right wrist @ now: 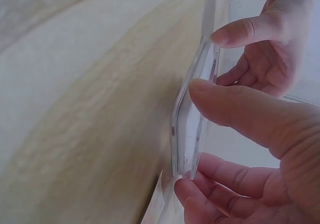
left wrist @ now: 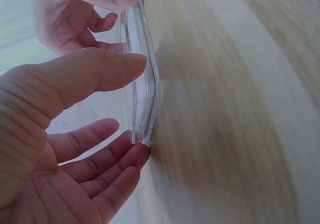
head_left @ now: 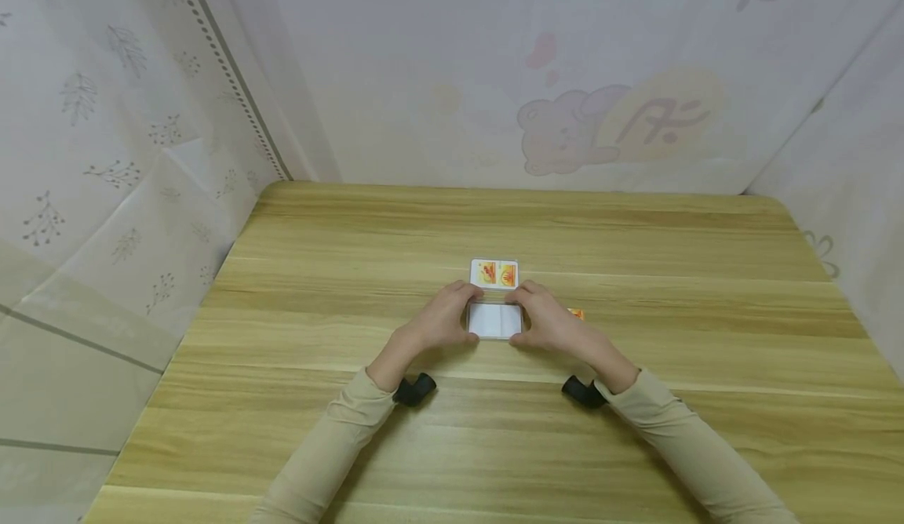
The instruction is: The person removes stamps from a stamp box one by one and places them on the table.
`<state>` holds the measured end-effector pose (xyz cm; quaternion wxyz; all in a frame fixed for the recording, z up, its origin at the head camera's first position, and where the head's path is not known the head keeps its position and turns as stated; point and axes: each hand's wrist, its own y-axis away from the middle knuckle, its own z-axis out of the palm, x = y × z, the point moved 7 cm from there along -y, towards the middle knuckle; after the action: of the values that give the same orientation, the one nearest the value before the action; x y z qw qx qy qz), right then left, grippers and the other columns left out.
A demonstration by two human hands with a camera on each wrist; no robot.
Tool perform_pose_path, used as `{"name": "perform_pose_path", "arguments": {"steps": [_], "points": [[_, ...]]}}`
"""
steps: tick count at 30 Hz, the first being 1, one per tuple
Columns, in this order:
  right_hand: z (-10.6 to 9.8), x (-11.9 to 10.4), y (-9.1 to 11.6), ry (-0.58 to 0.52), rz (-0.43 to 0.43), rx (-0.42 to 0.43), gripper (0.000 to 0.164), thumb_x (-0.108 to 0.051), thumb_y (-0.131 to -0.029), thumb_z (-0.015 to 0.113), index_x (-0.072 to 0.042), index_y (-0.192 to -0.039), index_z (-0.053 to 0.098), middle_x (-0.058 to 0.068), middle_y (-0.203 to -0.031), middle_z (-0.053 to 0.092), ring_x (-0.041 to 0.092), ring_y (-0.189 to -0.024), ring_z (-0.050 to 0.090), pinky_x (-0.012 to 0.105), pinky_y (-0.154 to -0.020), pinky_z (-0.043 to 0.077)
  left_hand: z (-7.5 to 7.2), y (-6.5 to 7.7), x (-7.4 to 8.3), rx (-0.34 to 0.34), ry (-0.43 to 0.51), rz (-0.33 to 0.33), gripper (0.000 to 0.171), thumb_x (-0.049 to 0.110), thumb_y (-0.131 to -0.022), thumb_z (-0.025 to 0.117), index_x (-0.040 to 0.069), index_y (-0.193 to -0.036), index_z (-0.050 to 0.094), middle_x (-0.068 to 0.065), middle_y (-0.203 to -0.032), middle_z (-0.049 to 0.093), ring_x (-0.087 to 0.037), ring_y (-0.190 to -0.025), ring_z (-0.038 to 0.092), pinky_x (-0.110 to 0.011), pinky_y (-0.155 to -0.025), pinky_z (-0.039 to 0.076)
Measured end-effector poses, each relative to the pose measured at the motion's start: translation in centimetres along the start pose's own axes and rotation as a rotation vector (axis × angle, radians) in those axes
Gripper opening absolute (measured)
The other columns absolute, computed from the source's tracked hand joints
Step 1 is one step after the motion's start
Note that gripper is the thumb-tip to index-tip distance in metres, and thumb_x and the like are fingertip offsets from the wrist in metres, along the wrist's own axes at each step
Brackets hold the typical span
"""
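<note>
A flat, clear plastic case [head_left: 494,322] with a white inside lies at the middle of the table, a thin line across its white face. My left hand [head_left: 445,318] grips its left end, thumb at the near edge and fingers at the far edge. At the opposite end, my right hand [head_left: 549,322] holds it the same way. Both wrist views show the transparent rim of the case [left wrist: 145,91] between thumb and fingers, close to the tabletop. Just beyond the hands lies a similar rectangular piece [head_left: 494,274] with two red-and-yellow pictures on white.
An orange printed item [head_left: 576,314] pokes out from behind my right hand, mostly hidden. The wood-grain table [head_left: 339,257] extends on all sides. A pale printed curtain [head_left: 438,77] hangs along its back edge. Black wrist mounts [head_left: 415,390] sit under both forearms.
</note>
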<state>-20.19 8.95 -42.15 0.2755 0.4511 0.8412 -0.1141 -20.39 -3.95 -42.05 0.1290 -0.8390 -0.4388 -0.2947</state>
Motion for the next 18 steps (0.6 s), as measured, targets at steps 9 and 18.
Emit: {"name": "perform_pose_path", "arguments": {"steps": [9,18], "points": [[0.01,0.08,0.14,-0.006,0.002,-0.001,0.056,-0.011,-0.068,0.083,0.006,-0.115,0.057,0.017,-0.113,0.054,0.026,-0.098,0.051,0.039,-0.083,0.047,-0.02,-0.03,0.05,-0.002,-0.002,-0.002,0.062,0.006,-0.068,0.083,-0.006,-0.12,0.052,-0.016,-0.116,0.055,-0.026,-0.104,0.052,-0.035,-0.093,0.044],[0.12,0.19,0.0,0.022,0.026,-0.021,0.058,-0.012,-0.068,0.084,0.006,-0.116,0.057,0.017,-0.114,0.054,0.025,-0.098,0.051,0.038,-0.084,0.046,-0.01,-0.06,0.02,-0.011,0.002,-0.023,0.062,0.006,-0.068,0.082,-0.006,-0.121,0.052,-0.015,-0.117,0.056,-0.026,-0.106,0.052,-0.035,-0.095,0.042]]}}
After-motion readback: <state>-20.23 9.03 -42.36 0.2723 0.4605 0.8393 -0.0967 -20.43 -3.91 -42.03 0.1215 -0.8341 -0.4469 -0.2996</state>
